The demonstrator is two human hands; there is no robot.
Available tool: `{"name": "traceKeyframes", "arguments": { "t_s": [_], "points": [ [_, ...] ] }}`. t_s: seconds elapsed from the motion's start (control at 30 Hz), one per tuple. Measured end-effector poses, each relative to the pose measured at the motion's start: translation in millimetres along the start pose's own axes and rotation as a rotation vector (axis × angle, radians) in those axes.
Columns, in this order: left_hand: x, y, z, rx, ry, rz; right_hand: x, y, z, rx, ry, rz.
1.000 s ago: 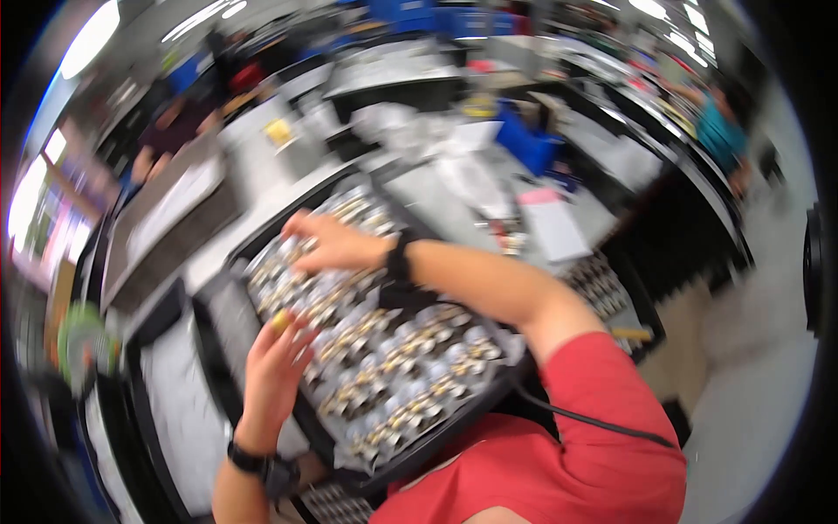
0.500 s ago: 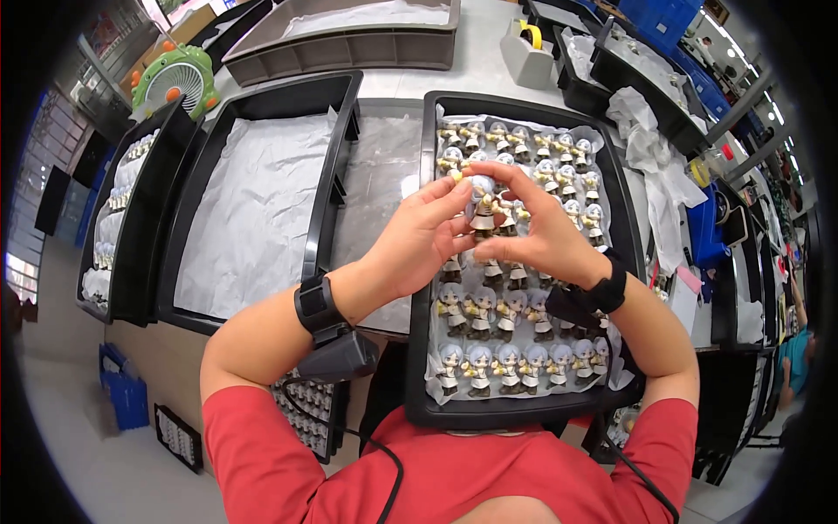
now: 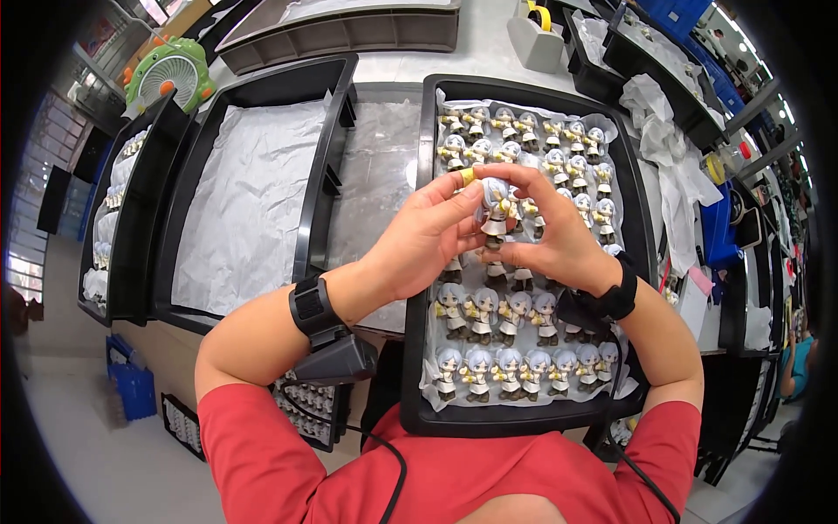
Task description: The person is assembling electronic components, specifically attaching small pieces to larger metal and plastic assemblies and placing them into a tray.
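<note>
Both hands meet around one small figurine (image 3: pixel 496 214) with pale grey-blue hair, a white outfit and dark brown boots. It is held upright above a black tray (image 3: pixel 517 421). My left hand (image 3: pixel 425 229) grips it from the left, thumb against the hair. My right hand (image 3: pixel 563 229) curves round the other side, fingers over the top and thumb near the boots. Under the hands, similar figurines (image 3: pixel 481 314) lie in rows on a white liner in the tray. The hands hide part of the middle rows.
Left of the figurines stands a black tray (image 3: pixel 307 253) lined with white paper (image 3: pixel 253 196). Beyond it are a narrower tray of figurines (image 3: pixel 140 236) and a green fan (image 3: pixel 168 77). A grey-brown bin (image 3: pixel 340 37) and a tape dispenser (image 3: pixel 535 39) stand at the back. Crumpled paper (image 3: pixel 659 131) lies right.
The figurine, still between both hands, has shifted slightly right and turned a little. The whole view has also moved slightly. Neither hand has let go.
</note>
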State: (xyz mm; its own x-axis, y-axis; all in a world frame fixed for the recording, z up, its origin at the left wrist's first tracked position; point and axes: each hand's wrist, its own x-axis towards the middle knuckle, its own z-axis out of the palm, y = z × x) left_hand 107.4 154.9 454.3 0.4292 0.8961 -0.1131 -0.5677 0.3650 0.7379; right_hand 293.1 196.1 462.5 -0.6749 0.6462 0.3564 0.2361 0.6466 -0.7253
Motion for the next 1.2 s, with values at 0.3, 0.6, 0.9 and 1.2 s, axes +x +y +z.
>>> {"name": "traceKeyframes", "arguments": {
  "t_s": [0.3,0.6,0.9,1.2],
  "points": [
    [0.8,-2.2,0.7,0.024,-0.023,0.013,-1.5,2.3,-1.0,0.097,0.017,-0.017],
    [0.1,-2.8,-0.1,0.044,-0.014,0.016,-2.3,-0.1,-0.7,0.068,0.003,-0.004],
    [0.9,-3.2,1.3,0.021,0.006,0.012,-4.1,-0.1,-1.9,0.06,-0.022,0.041],
    [2.2,-3.6,0.3,0.01,0.023,0.027,-4.8,3.3,-0.9,0.112,0.012,0.067]
  ]
}}
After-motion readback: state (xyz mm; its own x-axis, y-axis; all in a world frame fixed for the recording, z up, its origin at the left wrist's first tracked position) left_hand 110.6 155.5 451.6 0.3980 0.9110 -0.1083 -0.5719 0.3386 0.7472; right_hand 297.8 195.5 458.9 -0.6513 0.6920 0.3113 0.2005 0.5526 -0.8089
